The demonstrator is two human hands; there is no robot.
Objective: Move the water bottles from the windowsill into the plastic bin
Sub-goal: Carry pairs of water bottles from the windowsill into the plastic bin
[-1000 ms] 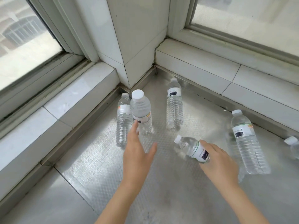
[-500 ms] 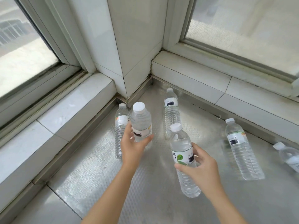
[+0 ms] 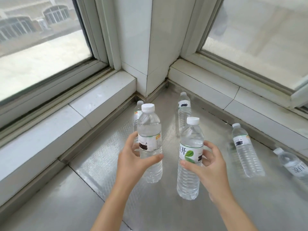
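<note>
Clear plastic everywhere on this metal windowsill, lol. I've got one bottle in each hand right now. My left hand is wrapped around the white-label bottle at label height, thumb across the front, fingers round the back. My right hand is closed around the leaf-label bottle, thumb on the front under the green leaf. Both are upright with white caps on, and they look lifted off the sill, though from this angle I can't really be sure.

Four more are on the sill: a corner bottle standing just behind the one in my left hand, a back bottle standing near the tiled corner pillar, a right bottle near the right ledge, and a far-right bottle at the frame edge that seems to be lying down.
</note>
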